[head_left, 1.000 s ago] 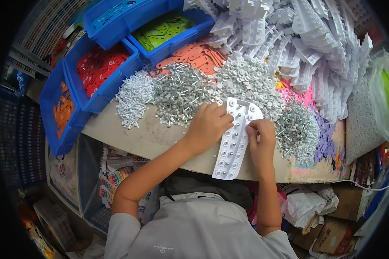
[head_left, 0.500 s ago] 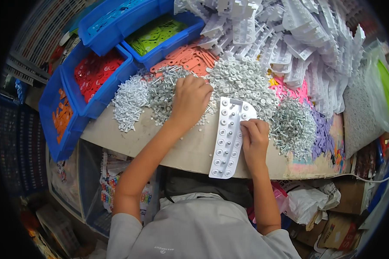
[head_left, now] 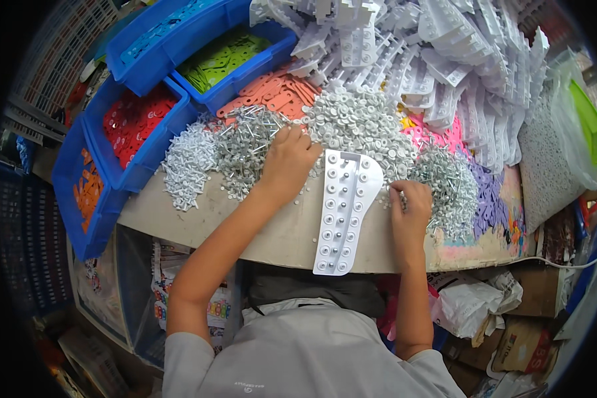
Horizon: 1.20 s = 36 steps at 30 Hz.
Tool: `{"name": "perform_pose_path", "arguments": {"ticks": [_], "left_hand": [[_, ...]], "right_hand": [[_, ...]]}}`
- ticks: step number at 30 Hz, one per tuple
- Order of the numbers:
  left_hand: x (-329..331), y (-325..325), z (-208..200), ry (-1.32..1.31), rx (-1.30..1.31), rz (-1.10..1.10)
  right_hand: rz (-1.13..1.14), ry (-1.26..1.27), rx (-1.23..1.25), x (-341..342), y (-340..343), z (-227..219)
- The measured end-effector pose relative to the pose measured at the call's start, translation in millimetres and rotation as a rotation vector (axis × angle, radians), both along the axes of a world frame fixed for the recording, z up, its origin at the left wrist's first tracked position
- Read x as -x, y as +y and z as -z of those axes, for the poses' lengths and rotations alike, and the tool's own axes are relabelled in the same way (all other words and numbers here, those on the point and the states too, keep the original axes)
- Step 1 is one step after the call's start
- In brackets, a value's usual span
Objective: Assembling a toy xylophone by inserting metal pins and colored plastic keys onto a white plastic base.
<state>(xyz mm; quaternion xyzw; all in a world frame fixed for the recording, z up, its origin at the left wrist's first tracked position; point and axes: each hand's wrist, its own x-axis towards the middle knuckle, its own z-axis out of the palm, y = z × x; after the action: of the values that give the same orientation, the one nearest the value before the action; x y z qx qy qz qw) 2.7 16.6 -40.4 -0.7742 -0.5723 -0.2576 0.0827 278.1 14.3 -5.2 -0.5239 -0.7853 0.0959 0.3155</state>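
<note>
A long white plastic piece [head_left: 331, 219], rounded at one end, lies on the table between my hands, with rows of round sockets and small metal heads along its middle channel. My left hand [head_left: 288, 164] is at the edge of a heap of metal pins [head_left: 242, 142], its fingers curled and the tips partly hidden. To the right of the white piece, and apart from it, is my right hand [head_left: 412, 207], thumb and fingers drawn together beside another pin heap [head_left: 448, 189]. Whatever either hand pinches is too small to make out.
Small white washers [head_left: 358, 123] are heaped behind the white piece, with white pins [head_left: 187, 162] at left. Blue bins [head_left: 129, 174] hold coloured plastic parts. White mouldings [head_left: 471, 73] stack high at the back right, near a clear bag [head_left: 554, 156]. Purple parts [head_left: 491, 199] lie right.
My right hand has let go of the white piece and moved right, toward the pin heap. My left hand stays by the left pins. The whole view has shifted slightly.
</note>
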Motion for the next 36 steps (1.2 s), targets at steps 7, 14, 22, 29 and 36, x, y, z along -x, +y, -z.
{"name": "perform_pose_path", "arguments": {"ticks": [7,14,22,29,36], "left_hand": [[-1.7,-5.6,-9.5,-0.028,-0.016,-0.053],[-9.3,-33.0,-33.2,-0.66,0.119,0.051],[-26.0,-65.0,-26.7,-0.649,0.41,0.2],[-31.7,-64.3,-16.3,-0.666,0.354,0.167],[-36.7,-65.2,-26.3,-0.742,0.456,0.085]], "right_hand": [[-0.02,-0.071,-0.06,9.2,8.6,15.9],[0.041,-0.087,-0.126,8.8,11.0,17.3],[-0.254,0.2,0.218,26.8,-25.3,-21.4],[-0.257,0.112,0.254,28.9,-25.6,-12.3],[-0.209,0.103,0.211,30.2,-31.4,-3.2]]}}
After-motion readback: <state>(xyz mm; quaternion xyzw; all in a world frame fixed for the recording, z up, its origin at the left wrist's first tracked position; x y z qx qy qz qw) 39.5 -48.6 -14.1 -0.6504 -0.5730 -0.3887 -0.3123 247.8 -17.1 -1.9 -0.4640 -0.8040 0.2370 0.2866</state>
